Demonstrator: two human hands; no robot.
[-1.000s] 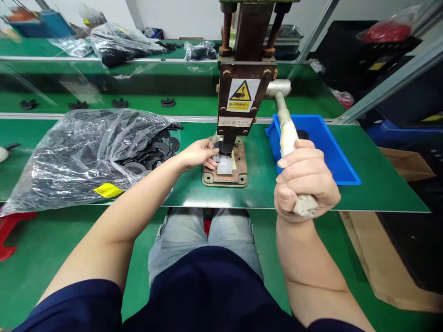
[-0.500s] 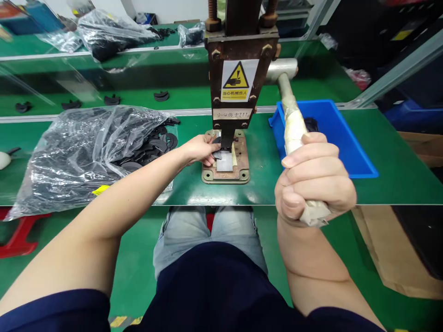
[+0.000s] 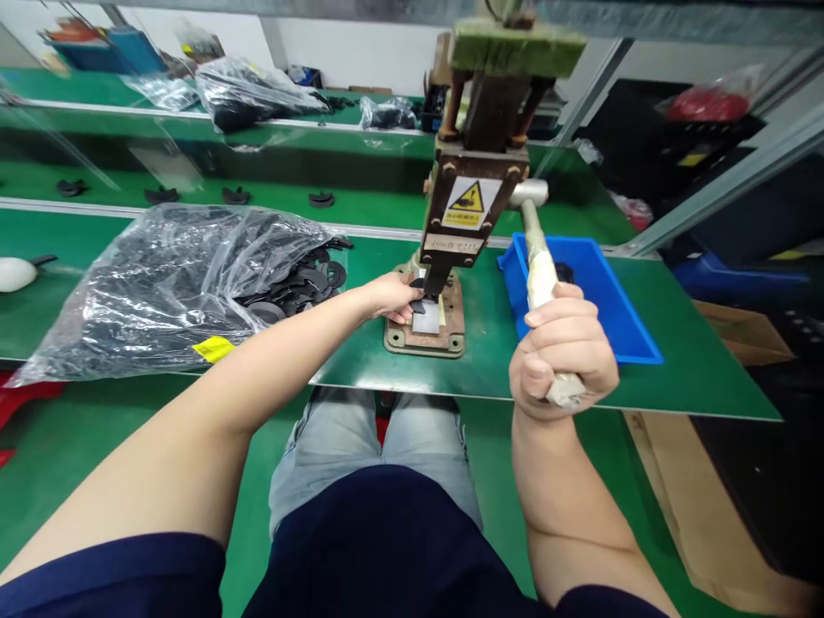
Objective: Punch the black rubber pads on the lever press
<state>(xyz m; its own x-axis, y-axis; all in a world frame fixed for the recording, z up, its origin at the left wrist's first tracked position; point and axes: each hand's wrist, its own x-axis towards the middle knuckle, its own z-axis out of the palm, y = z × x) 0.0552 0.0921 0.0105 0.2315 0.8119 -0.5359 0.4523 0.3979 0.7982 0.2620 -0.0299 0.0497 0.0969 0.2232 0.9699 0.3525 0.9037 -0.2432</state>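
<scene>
A hand press (image 3: 444, 199) stands on the green bench, a hazard sticker on its front. My right hand (image 3: 566, 354) is wrapped around its tape-covered lever handle (image 3: 541, 273), which points up and away from me. At the press base (image 3: 456, 319), my left hand (image 3: 392, 296) pinches a black curved piece (image 3: 418, 306) under the ram (image 3: 439, 276). Fingers and ram hide part of this piece. A pale metal plate (image 3: 426, 319) lies just in front of it.
To the left, a clear plastic bag (image 3: 160, 283) spills black curved parts (image 3: 309, 283). A blue bin (image 3: 621, 309) with something dark inside sits behind my right hand. Several black pieces (image 3: 236, 196) lie spaced along the green strip behind the bench.
The view has tilted and shifted, showing more of the press top. Both hands keep their grips, the left at the press base and the right on the lever.
</scene>
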